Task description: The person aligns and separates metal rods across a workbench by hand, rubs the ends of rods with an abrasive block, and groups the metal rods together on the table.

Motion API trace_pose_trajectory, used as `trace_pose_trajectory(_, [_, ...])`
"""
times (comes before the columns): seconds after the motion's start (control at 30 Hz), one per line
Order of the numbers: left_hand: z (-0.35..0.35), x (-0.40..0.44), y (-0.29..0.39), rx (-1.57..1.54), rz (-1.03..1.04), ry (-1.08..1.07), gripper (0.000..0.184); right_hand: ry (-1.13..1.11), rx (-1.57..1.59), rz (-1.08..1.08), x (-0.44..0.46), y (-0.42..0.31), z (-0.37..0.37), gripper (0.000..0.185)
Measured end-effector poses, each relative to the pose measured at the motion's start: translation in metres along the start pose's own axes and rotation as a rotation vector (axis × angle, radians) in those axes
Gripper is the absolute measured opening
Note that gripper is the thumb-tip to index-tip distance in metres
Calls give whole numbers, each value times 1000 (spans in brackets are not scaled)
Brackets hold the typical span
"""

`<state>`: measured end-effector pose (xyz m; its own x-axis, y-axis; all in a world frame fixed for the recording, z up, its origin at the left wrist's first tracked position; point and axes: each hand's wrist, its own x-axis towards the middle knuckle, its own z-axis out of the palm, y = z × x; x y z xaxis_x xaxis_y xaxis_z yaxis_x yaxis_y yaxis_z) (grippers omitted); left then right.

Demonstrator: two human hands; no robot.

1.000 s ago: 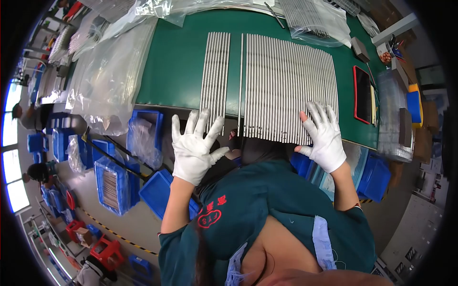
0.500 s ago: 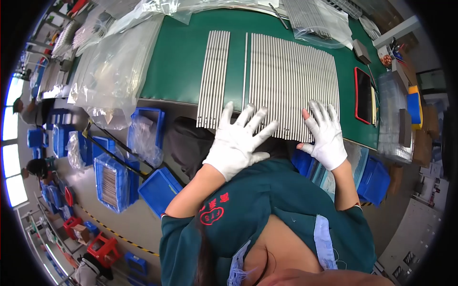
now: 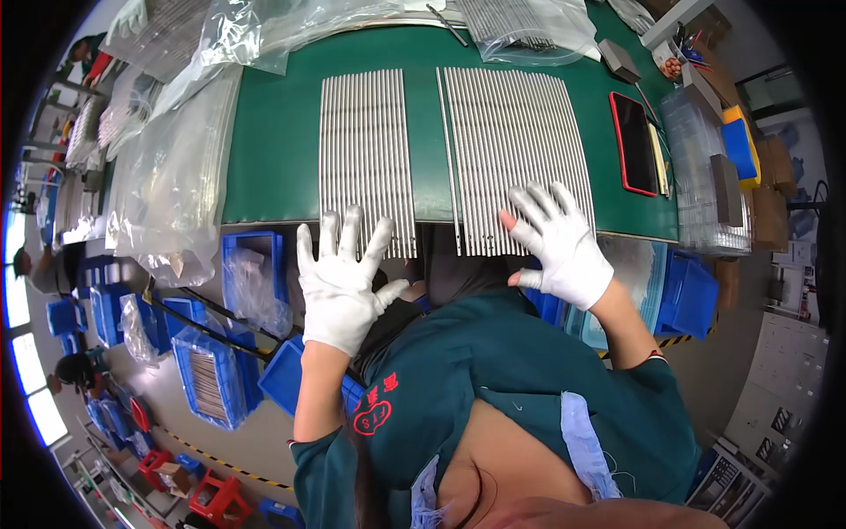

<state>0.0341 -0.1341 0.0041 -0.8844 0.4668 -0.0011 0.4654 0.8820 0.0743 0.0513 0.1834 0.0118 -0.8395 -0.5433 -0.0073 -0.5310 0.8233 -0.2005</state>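
Note:
Two groups of thin silvery metal rods lie side by side on the green table mat. The left group of rods [image 3: 363, 150] is narrower, and my left hand [image 3: 339, 286], in a white glove, spreads its fingers over its near ends. The wider right group of rods [image 3: 520, 141] has my right hand [image 3: 560, 247] at its near right part, fingers spread and fingertips lying on the rods. That glove leaves the thumb and one fingertip bare. A strip of green mat [image 3: 425, 159] separates the groups. Neither hand grips anything.
A red-edged phone [image 3: 633, 144] lies right of the rods, near a grey block [image 3: 619, 62]. Clear plastic bags [image 3: 167, 167] cover the table's left end. Another bag of rods [image 3: 520, 26] lies at the back. Blue crates [image 3: 256, 264] stand below the table's left edge.
My left hand has moved left and rods have shifted with it, so the left group is wider and the right group narrower. The whole view has also shifted. My right hand stays spread on the rods.

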Motion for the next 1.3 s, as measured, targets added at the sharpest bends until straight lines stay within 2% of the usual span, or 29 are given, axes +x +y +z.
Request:
trace_pose_trajectory(0.07, [11,2,-2,-37,-1,34,85,-47,9,-101,3,-10,0,87])
trace_pose_trajectory(0.27, [13,2,1,-40,-7,52,88,-55,66,-117,18,-27,6,81])
trace_pose_trajectory(0.4, [15,3,1,-42,-9,72,86,-37,62,-230,40,-39,13,77])
trace_pose_trajectory(0.5, [16,3,2,-27,-10,88,85,-2,170,-324,43,-37,12,77])
trace_pose_trajectory(0.57, [17,3,2,-31,-6,100,86,15,154,-252,35,-24,-5,77])
trace_pose_trajectory(0.7, [15,4,3,-42,-5,104,86,49,-54,52,-4,27,-12,82])
trace_pose_trajectory(0.9, [15,5,4,-44,-17,93,86,-8,-125,103,-13,22,4,107])
trace_pose_trajectory(1.03, [14,5,5,-23,-22,88,87,-11,-40,-70,9,3,13,100])
trace_pose_trajectory(1.1, [13,5,6,-30,-32,77,86,25,99,-114,15,0,9,99])
trace_pose_trajectory(1.17, [13,5,6,-43,-42,74,85,156,135,-68,13,11,5,95])
trace_pose_trajectory(1.3, [13,5,7,-31,-27,76,86,343,-22,109,4,55,-3,73])
